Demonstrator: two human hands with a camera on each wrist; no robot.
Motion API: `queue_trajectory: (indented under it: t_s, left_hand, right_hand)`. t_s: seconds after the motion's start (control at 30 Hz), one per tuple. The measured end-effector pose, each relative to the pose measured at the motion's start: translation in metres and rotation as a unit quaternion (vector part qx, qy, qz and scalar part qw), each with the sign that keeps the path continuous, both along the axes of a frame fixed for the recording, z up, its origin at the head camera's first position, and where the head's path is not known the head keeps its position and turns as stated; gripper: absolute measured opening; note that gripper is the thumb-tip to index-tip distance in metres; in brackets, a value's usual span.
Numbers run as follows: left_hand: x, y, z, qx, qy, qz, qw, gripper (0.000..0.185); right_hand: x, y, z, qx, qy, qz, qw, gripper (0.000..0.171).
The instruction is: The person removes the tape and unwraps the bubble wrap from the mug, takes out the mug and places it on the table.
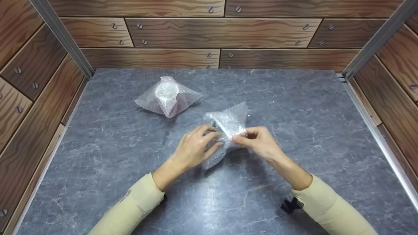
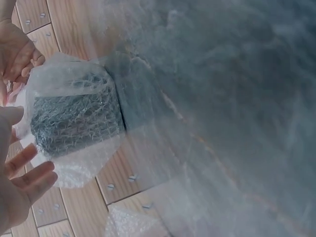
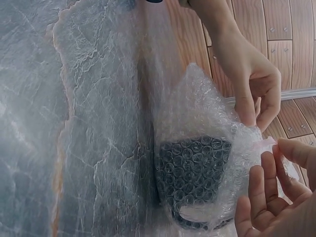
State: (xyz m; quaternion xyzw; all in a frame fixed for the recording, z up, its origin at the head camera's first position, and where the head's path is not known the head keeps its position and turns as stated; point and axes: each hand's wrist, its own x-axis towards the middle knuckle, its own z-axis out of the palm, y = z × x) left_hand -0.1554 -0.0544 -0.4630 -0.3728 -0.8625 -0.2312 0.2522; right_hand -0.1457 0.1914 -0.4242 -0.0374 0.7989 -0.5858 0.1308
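A dark mug in bubble wrap (image 1: 227, 124) lies at the middle of the grey marble-look table (image 1: 310, 114). My left hand (image 1: 212, 138) curves its fingers and thumb round the bundle's left side. My right hand (image 1: 241, 137) pinches a flap of the wrap on the right side. In the right wrist view the wrapped mug (image 3: 197, 173) shows its handle low down, and my right hand (image 3: 276, 153) pinches the wrap's edge by a pinkish strip (image 3: 264, 144). In the left wrist view the bundle (image 2: 74, 118) sits beside my left hand (image 2: 22, 148).
A second bubble-wrapped bundle (image 1: 168, 96), with something pale and round inside, sits at the back left. Wood-pattern walls (image 1: 215, 32) close in the table at the back and both sides. Metal rails (image 1: 375, 130) run along the side edges.
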Motion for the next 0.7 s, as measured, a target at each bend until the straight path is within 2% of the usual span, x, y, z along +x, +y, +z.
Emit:
queue_trajectory:
  t_s: [0.17,0.37,0.7]
  left_hand:
    - [-0.003,-0.003,0.009,-0.008,0.020,0.000,0.9998,0.025]
    - [-0.012,-0.007,0.020,-0.021,0.043,-0.016,0.9987,0.022]
    - [-0.030,-0.004,0.028,-0.056,0.102,-0.042,0.9923,0.021]
  right_hand:
    - [0.000,0.000,-0.001,-0.006,-0.002,-0.001,1.000,0.016]
    - [0.000,0.000,-0.001,-0.011,-0.002,-0.009,1.000,0.009]
    - [0.001,0.000,-0.001,-0.001,-0.003,-0.013,1.000,0.018]
